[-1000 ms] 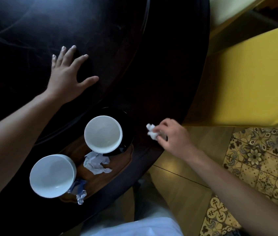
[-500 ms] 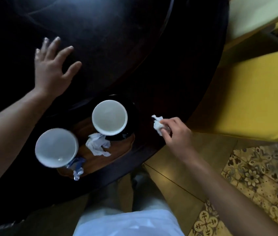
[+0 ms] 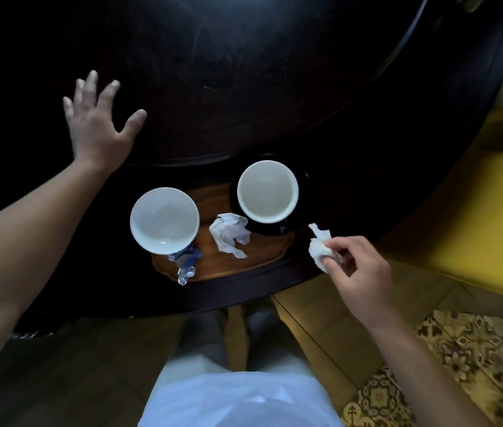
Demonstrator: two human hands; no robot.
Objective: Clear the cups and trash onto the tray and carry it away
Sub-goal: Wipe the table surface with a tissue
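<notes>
A small brown wooden tray (image 3: 262, 257) lies at the near edge of the dark round table (image 3: 244, 72). On it stand two empty white cups: one at the left (image 3: 164, 220), one at the right (image 3: 267, 191) on a black saucer (image 3: 270, 234). Between them lies a crumpled white napkin (image 3: 229, 237). A blue-and-silver wrapper (image 3: 185, 266) hangs over the tray's front left rim. My right hand (image 3: 356, 272) pinches a crumpled white tissue (image 3: 321, 251) just right of the tray. My left hand (image 3: 99, 124) rests flat on the table with fingers spread, far left of the cups.
A yellow cushioned seat (image 3: 475, 217) stands close at the right of the table. Wooden floor and patterned tiles (image 3: 459, 365) lie below it. My legs and white shirt (image 3: 238, 396) fill the bottom centre.
My right hand has kept hold of the tissue and drawn slightly toward the tray's right end. The view has shifted, so tray and cups now sit more to the middle. The left hand stays flat.
</notes>
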